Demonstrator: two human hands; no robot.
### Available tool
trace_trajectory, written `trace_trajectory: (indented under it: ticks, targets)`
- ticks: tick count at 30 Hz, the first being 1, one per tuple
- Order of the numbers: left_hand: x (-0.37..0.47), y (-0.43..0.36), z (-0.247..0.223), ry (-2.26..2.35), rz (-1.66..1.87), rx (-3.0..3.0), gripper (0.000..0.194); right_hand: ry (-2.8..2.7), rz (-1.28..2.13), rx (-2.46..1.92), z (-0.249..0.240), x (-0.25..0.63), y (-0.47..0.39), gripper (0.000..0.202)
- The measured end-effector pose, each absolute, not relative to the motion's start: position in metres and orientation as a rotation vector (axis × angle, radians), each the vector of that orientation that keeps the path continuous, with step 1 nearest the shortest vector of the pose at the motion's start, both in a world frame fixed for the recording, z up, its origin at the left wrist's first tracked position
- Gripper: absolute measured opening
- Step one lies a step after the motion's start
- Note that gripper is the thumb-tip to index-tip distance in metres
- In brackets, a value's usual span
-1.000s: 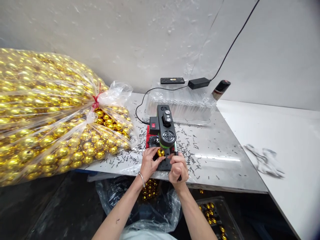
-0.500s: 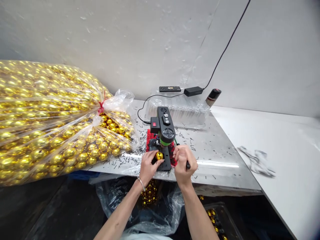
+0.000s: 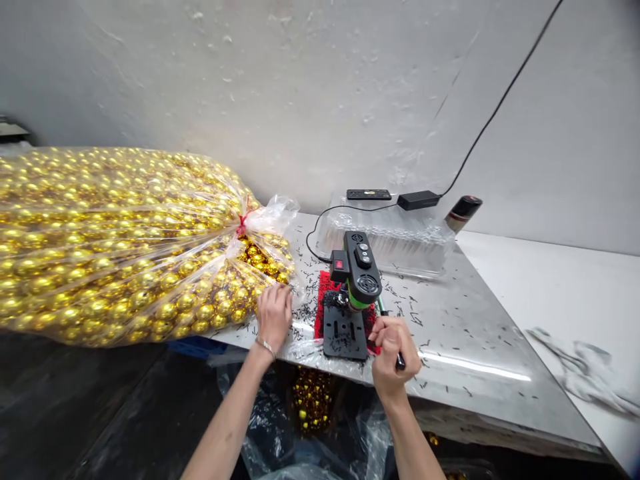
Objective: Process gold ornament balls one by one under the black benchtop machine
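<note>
Handle (image 3: pixel 401 362) clenched in right hand (image 3: pixel 394 352) | left hand (image 3: pixel 274 315) half-curled at golden balls (image 3: pixel 261 257), cannot tell if gripping

At nine o'clock, mirror-glossy balls (image 3: pixel 256 256) fill a thin, clear plastic bag (image 3: pixel 273 215). At centre, the machine (image 3: pixel 363 267) looks matt plastic, the mat (image 3: pixel 323 285) rough-piled. The table (image 3: pixel 470 363) shines like smooth metal; the cloth (image 3: pixel 583 367) at four o'clock is creased, matt.

Left hand (image 3: pixel 274 317) palm-down, well apart from the right hand (image 3: pixel 396 355), a curled fist.
</note>
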State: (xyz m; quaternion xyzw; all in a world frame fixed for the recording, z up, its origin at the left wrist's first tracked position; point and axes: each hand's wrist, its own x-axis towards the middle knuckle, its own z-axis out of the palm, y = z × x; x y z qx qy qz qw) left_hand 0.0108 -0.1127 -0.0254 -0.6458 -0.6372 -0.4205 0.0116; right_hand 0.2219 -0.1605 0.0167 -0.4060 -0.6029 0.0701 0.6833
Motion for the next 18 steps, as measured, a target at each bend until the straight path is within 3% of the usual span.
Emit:
trace_trajectory:
  ticks: [5,11,15,18]
  targets:
    - [-0.015,-0.035,-0.001,-2.408,-0.854,-2.180,0.007,-1.361,0.137,-0.903,0.013,0.223,-0.161,0.029]
    - [-0.008,-0.008,-0.001,-2.552,-0.773,-2.249,0.020,-1.368,0.147,-0.874,0.016,0.222,-0.161,0.029]
    - [-0.010,-0.025,0.001,-2.553,-0.881,-2.276,0.003,-1.410,0.121,-0.871,0.017,0.224,-0.162,0.029]
    - [-0.018,-0.051,0.004,-2.539,-1.493,-2.230,0.030,-1.436,0.111,-0.853,0.016,0.225,-0.162,0.030]
